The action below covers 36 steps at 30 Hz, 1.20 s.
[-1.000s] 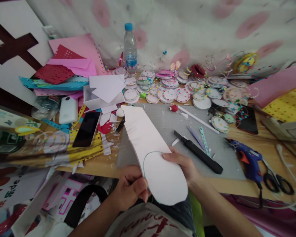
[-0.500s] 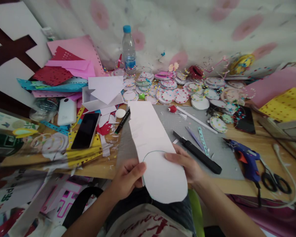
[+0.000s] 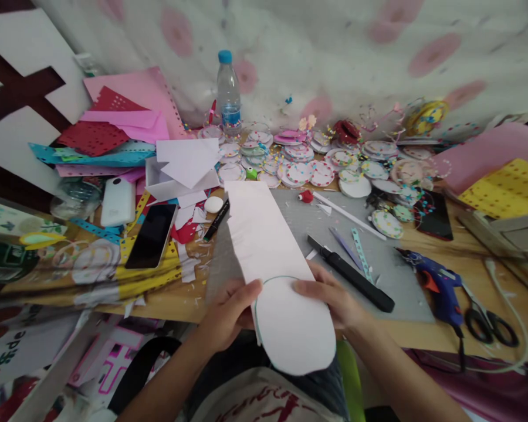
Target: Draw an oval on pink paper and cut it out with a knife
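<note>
Your left thumb presses on the left edge of the white board, its fingers curled underneath; your left hand is clamped there. Your right hand pinches the opposite edge, thumb on top beside the drawn green curve. The board's rounded end is over your lap, its squared end above the gray mat. Red lettering on your shirt is only partly visible; at lower left, a printed sheet shows "de".

Hidden from you
The white sheet covers most fingers of your left hand and right hand; the right edge crops the pink sheet.
</note>
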Motion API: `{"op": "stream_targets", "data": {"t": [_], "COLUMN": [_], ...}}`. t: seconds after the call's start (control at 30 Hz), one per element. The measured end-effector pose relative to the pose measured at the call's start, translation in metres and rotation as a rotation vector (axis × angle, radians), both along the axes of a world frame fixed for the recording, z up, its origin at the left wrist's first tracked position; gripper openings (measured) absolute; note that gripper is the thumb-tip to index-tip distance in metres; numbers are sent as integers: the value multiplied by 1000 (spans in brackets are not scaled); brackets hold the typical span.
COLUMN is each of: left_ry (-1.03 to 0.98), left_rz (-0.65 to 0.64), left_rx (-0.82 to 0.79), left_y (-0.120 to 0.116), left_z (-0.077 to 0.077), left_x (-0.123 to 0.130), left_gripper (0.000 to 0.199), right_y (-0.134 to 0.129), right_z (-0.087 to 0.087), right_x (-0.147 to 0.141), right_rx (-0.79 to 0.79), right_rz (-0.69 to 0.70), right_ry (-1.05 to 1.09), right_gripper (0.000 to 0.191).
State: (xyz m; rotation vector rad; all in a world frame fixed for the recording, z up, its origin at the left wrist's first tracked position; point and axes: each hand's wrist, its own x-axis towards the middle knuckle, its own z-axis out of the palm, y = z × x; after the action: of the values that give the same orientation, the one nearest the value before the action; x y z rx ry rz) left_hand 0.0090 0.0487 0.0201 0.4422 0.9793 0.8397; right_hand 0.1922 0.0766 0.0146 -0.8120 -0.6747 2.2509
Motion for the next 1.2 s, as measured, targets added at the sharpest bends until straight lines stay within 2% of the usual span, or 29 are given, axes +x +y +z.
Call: {"op": "stream_targets", "data": {"t": [0.1,0.37,0.43,0.57,0.73,0.9,1.07,1.2], "left_ry": [111,103,93,79,123,-21,-105,-115], "left_rz": [-1,49,55,-24,-19,-22,4,-14], "left_rx": [20,-18,-28,-33,58,14,-11,21], "left_y": [1,-9,-6,4,10,7,7,5], "left_z": [3,1,0,4,11,16,19,17], "left_x": [0,9,9,5,1,3,12,10], "left_gripper": [52,57,55,48,49,46,40,50], "right_y": [-1,-1,-2,-3,-4,-1,-1,-2], "right_z": [2,8,6,-2,-6,-4,-4,-3], "right_x": [1,2,3,6,5,6,5,3], "right_rx": [32,1,3,45,96,100,39,-1], "right_rz": [18,29,19,34,113,246,220,197], "right_ry": [-46,19,8,-52,-36,53,78,68], "right_gripper": [41,43,44,42,38,35,35,41]}}
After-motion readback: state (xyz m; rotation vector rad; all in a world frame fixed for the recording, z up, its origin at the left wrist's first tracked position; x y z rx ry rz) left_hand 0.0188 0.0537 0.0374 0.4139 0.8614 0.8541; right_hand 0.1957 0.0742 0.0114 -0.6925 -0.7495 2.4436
